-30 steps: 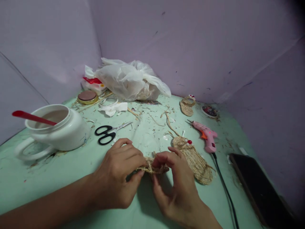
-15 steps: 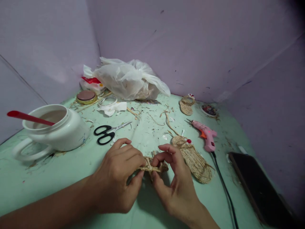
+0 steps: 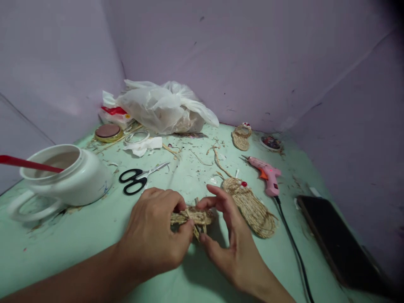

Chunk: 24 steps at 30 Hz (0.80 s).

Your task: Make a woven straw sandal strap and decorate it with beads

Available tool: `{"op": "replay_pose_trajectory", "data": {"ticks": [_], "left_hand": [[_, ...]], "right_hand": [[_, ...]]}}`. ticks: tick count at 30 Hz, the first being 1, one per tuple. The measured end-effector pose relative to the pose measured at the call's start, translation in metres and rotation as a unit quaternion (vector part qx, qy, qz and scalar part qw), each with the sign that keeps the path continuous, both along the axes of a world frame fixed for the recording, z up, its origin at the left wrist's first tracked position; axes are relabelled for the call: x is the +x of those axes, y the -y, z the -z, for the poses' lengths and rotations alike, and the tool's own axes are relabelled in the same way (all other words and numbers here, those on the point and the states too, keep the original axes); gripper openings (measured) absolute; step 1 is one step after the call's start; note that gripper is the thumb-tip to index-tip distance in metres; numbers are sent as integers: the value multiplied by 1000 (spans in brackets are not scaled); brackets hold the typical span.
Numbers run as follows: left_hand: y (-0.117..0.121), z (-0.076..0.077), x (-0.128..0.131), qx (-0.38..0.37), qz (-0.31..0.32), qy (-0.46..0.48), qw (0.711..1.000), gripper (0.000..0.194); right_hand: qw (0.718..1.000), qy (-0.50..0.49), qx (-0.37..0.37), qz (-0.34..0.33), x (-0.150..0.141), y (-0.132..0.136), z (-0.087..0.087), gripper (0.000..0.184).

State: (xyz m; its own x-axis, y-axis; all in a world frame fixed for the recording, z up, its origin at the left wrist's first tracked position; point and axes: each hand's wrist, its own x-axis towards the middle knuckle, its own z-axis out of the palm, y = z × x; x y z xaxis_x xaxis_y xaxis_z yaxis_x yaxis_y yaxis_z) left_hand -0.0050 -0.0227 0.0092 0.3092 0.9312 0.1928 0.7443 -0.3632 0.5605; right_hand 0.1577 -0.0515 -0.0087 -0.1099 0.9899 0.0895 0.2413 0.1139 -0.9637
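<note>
My left hand [image 3: 154, 235] and my right hand [image 3: 227, 240] meet over the green table [image 3: 78, 235], both pinching a small braided jute piece [image 3: 191, 216] between thumbs and fingertips. The piece is straw-coloured with short strands sticking out. Right of my hands lies a flat woven jute sole [image 3: 252, 207] with a red bead at its far end.
Black scissors [image 3: 137, 179] lie beyond my left hand. A white jar [image 3: 67, 176] with a red stick stands at left. A pink glue gun [image 3: 265, 174] with its black cord, a dark phone [image 3: 334, 242], a plastic bag [image 3: 164, 105] and a small jute sandal [image 3: 240, 138] lie around.
My hands have turned the jute piece and shifted slightly left; my right thumb and forefinger now pinch it from the far side. The view has panned a little.
</note>
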Motion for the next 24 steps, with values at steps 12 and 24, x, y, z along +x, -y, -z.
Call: {"op": "replay_pose_trajectory", "data": {"ticks": [12,24], "left_hand": [[-10,-6,0,-47,-18,-55,997,15],[-11,-6,3,-42,-25,-58,997,17]], "right_hand": [[989,-140,-48,12,11,-6,10,53],[995,-70,-19,73,-6,-6,9,49]]}}
